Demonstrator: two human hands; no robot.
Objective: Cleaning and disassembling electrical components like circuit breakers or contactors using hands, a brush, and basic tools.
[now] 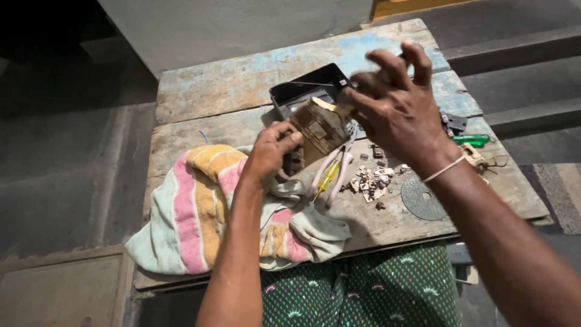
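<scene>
My left hand grips the lower left edge of a worn brown box-shaped part and holds it up over the wooden table. My right hand is at the part's upper right corner, thumb and forefinger pinched there, the other fingers spread and blurred. Whether it holds the part or a small piece on it, I cannot tell. A thin wire runs left from my right fingertips.
A black open case lies behind the part. Pink-handled pliers and a yellow screwdriver lie below it, small metal bits beside them. A grey disc, a green-handled tool and a striped cloth lie on the table.
</scene>
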